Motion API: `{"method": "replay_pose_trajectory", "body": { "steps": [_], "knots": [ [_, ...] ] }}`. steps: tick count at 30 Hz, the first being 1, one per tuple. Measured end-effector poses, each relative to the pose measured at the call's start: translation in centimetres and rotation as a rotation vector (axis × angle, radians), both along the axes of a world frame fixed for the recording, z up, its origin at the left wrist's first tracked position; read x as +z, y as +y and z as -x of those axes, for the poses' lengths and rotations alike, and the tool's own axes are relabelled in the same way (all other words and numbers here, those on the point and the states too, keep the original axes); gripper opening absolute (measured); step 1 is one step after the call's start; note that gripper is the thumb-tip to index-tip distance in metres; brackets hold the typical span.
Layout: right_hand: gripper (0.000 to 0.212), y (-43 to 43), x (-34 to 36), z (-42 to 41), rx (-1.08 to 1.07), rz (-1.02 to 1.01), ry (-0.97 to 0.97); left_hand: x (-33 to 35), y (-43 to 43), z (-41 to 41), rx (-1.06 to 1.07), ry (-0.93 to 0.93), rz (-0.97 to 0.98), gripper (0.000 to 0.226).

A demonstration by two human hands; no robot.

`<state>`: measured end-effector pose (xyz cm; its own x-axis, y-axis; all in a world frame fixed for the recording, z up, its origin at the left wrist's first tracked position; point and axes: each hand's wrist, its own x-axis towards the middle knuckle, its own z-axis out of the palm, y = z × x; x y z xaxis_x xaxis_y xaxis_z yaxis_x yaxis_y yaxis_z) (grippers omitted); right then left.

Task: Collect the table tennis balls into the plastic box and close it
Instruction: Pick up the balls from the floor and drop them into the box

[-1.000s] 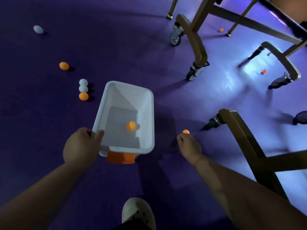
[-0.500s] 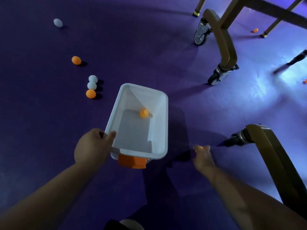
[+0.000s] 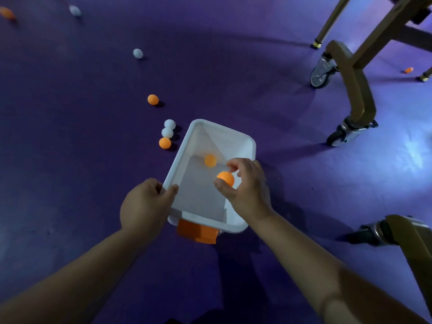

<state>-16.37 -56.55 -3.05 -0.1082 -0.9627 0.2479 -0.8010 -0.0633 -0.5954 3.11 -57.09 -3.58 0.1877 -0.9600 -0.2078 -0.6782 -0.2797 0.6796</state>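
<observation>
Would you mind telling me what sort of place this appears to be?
Probably a table tennis hall or sports room: a purple floor with table tennis balls scattered over it, and a wheeled frame, likely the undercarriage of a folding table.

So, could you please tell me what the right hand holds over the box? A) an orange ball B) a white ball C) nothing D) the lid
A: the right hand pinches an orange ball above the plastic box, whose rim the left hand grips.
</observation>
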Motion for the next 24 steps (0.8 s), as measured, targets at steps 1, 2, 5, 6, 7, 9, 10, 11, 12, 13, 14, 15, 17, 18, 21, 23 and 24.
{"method": "replay_pose_trajectory", "body": {
  "steps": [1, 2, 5, 6, 7, 9, 10, 11, 12, 13, 14, 15, 17, 18, 21, 23, 24],
  "knots": [
    [0.049, -0.8, 0.0, -0.5, 0.009, 0.022, -0.009, 0.3, -0.2, -0.5, 0.017, -0.006, 0.014, 0.034],
    [0.047, -1.5, 0.2, -1.0, 0.002, 0.04, -0.037, 0.5, -0.3, -1.1, 0.033, -0.012, 0.026, 0.035],
    [0.04, -4.0, 0.9, -2.0, -0.037, 0.089, -0.145, 2.0, -1.4, -2.9, 0.065, -0.056, 0.065, 0.035],
    [0.038, -4.9, 1.2, -2.4, -0.045, 0.108, -0.187, 2.7, -2.1, -3.8, 0.075, -0.086, 0.082, 0.036],
    [0.036, -5.8, 1.4, -2.8, -0.055, 0.131, -0.232, 3.5, -3.0, -4.8, 0.081, -0.12, 0.098, 0.036],
    [0.032, -7.6, 1.8, -3.7, -0.09, 0.19, -0.304, 5.0, -4.9, -7.1, 0.077, -0.201, 0.129, 0.039],
    [0.029, -8.5, 1.9, -4.2, -0.106, 0.206, -0.33, 5.8, -5.9, -8.5, 0.069, -0.24, 0.143, 0.04],
    [0.026, -9.2, 2.0, -4.7, -0.118, 0.203, -0.355, 6.5, -6.9, -9.8, 0.057, -0.276, 0.156, 0.041],
    [0.022, -9.9, 1.9, -5.0, -0.127, 0.187, -0.376, 7.2, -7.9, -11.1, 0.04, -0.308, 0.169, 0.04],
    [0.018, -10.5, 1.8, -5.3, -0.134, 0.164, -0.392, 7.7, -8.9, -12.2, 0.023, -0.337, 0.183, 0.04],
    [0.016, -11.2, 1.6, -5.6, -0.139, 0.134, -0.396, 8.1, -9.8, -13.3, 0.015, -0.364, 0.196, 0.041],
    [0.016, -11.8, 1.3, -5.8, -0.143, 0.102, -0.387, 8.4, -10.5, -14.3, 0.017, -0.381, 0.202, 0.042],
    [0.016, -13.3, 0.2, -6.3, -0.138, 0.035, -0.334, 8.2, -11.9, -15.8, 0.041, -0.386, 0.182, 0.044],
    [0.016, -14.1, -0.5, -6.5, -0.127, -0.003, -0.301, 7.8, -12.6, -16.5, 0.059, -0.382, 0.158, 0.045],
    [0.02, -16.8, -3.3, -7.6, -0.06, -0.179, -0.191, 6.2, -15.3, -18.5, 0.112, -0.365, 0.098, 0.049],
    [0.025, -18.3, -5.3, -8.7, -0.001, -0.305, -0.096, 4.6, -17.1, -20.1, 0.148, -0.339, 0.062, 0.052],
    [0.027, -18.9, -6.0, -9.4, 0.025, -0.357, -0.058, 3.7, -17.8, -20.9, 0.177, -0.317, 0.048, 0.052]
  ]
}}
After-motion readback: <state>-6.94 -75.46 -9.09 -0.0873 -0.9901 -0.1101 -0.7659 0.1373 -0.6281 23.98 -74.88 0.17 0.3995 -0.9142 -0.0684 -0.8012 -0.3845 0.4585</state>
